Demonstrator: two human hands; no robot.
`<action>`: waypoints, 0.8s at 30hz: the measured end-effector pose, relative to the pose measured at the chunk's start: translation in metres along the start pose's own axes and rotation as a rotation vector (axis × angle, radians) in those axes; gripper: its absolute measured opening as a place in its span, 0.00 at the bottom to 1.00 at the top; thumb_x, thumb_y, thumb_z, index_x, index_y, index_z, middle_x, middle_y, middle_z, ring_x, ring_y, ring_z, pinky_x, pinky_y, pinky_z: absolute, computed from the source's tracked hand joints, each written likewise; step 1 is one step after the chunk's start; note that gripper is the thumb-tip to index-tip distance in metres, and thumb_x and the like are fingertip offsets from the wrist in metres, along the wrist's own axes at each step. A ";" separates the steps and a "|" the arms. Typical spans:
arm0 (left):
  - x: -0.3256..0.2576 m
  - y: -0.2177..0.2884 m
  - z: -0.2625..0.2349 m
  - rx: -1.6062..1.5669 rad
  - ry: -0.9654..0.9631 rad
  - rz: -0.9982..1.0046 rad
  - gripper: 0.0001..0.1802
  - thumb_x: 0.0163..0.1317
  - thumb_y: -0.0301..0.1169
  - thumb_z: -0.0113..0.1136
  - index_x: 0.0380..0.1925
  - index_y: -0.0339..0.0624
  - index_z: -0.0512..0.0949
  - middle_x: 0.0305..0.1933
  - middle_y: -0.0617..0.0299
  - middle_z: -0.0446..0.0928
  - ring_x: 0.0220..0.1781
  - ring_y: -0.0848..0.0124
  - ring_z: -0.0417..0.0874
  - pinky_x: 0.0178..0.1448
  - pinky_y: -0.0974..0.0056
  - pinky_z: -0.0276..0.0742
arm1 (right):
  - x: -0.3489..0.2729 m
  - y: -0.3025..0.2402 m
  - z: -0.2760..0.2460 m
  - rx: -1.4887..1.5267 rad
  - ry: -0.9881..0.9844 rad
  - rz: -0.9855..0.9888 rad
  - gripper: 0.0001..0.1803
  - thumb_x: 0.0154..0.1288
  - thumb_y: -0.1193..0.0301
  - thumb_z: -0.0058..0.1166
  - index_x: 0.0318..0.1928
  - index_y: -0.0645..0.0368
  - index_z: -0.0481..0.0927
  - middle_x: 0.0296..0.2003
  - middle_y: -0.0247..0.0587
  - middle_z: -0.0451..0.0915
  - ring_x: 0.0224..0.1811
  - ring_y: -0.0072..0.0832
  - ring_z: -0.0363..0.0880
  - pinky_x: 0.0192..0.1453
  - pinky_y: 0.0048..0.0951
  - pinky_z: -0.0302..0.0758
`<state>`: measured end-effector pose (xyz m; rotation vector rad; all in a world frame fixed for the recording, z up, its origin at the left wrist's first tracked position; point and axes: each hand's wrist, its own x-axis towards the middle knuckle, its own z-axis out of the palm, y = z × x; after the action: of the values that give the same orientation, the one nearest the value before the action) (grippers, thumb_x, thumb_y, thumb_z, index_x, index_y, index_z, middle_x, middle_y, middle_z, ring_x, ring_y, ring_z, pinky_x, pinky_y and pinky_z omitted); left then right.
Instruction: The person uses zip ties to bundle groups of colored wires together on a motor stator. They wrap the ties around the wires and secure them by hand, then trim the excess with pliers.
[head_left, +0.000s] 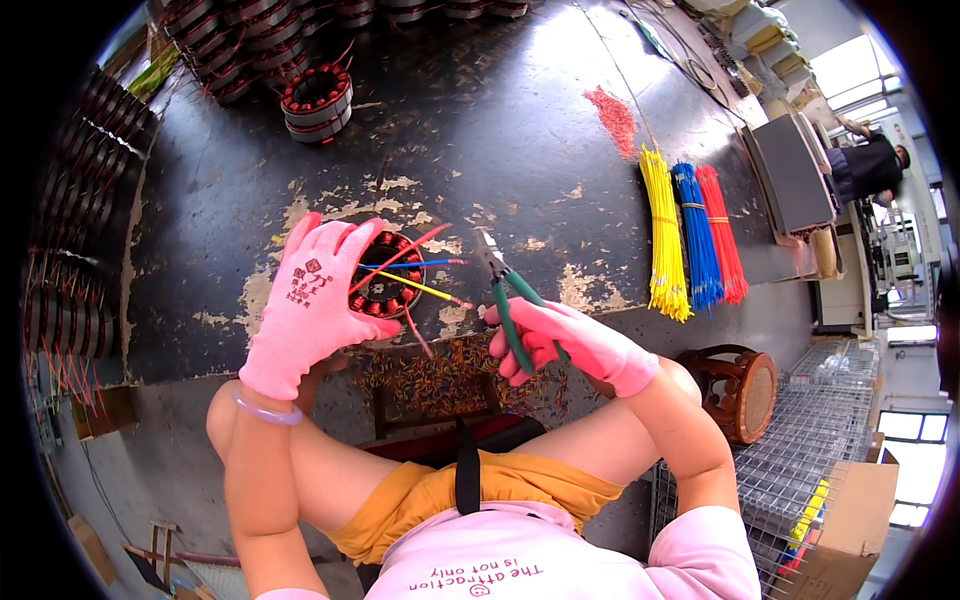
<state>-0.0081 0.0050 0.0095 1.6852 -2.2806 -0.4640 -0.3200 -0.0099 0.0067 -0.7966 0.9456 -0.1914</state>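
Observation:
My left hand [315, 305], in a pink glove, grips the left side of a copper-wound motor stator [409, 295] on the bench's near edge. Its fingers lie over the rim and the thumb sits at the near side. From the stator stick out a blue wire [432, 263], a yellow wire [425, 288] and red sleeved ends. My right hand [580, 340], also gloved in pink, holds green-handled cutting pliers [505, 300]. Their jaws point away from me, just right of the wire tips and apart from them. The palm side of my left hand is hidden.
Beyond, another stator [318, 103] stands before stacked stators [240, 40]; more stacks line the left. Bundles of yellow [663, 235], blue [698, 235] and red wires [722, 235] lie right, near red scraps [612, 120]. A wooden stool [735, 393] stands lower right; another person [868, 168] is far right.

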 end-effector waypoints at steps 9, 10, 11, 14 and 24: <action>0.000 0.001 0.005 -0.013 0.029 0.043 0.55 0.39 0.40 0.82 0.71 0.41 0.69 0.70 0.49 0.72 0.73 0.47 0.69 0.80 0.49 0.61 | -0.003 0.003 -0.005 -0.065 -0.075 0.069 0.33 0.80 0.48 0.50 0.70 0.61 0.68 0.50 0.38 0.81 0.47 0.26 0.84 0.53 0.31 0.82; 0.000 -0.001 0.005 -0.014 0.036 0.049 0.55 0.39 0.40 0.82 0.71 0.41 0.69 0.70 0.49 0.72 0.73 0.47 0.69 0.80 0.49 0.61 | -0.002 0.000 -0.003 -0.068 -0.073 0.067 0.32 0.80 0.48 0.50 0.69 0.60 0.68 0.50 0.38 0.81 0.47 0.26 0.84 0.53 0.30 0.81; 0.000 -0.002 0.006 -0.015 0.043 0.054 0.55 0.38 0.40 0.82 0.71 0.41 0.69 0.70 0.49 0.72 0.73 0.47 0.69 0.80 0.49 0.61 | -0.002 -0.002 -0.001 -0.070 -0.071 0.064 0.32 0.80 0.48 0.50 0.68 0.60 0.69 0.49 0.37 0.81 0.47 0.26 0.84 0.52 0.30 0.81; -0.001 -0.003 0.006 -0.004 0.072 0.068 0.54 0.39 0.41 0.82 0.70 0.40 0.70 0.68 0.50 0.73 0.72 0.51 0.72 0.81 0.50 0.60 | -0.004 -0.005 0.003 -0.099 -0.044 0.043 0.29 0.79 0.48 0.50 0.66 0.56 0.71 0.48 0.36 0.81 0.47 0.24 0.84 0.52 0.29 0.80; -0.001 -0.002 0.007 -0.007 0.073 0.073 0.54 0.37 0.39 0.82 0.69 0.39 0.70 0.67 0.49 0.74 0.71 0.47 0.71 0.79 0.48 0.62 | -0.004 -0.008 0.005 -0.206 -0.011 0.026 0.25 0.77 0.46 0.52 0.57 0.54 0.76 0.46 0.33 0.81 0.44 0.21 0.83 0.45 0.24 0.76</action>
<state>-0.0093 0.0060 0.0020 1.5831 -2.2759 -0.3876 -0.3166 -0.0106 0.0163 -0.9728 0.9747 -0.0668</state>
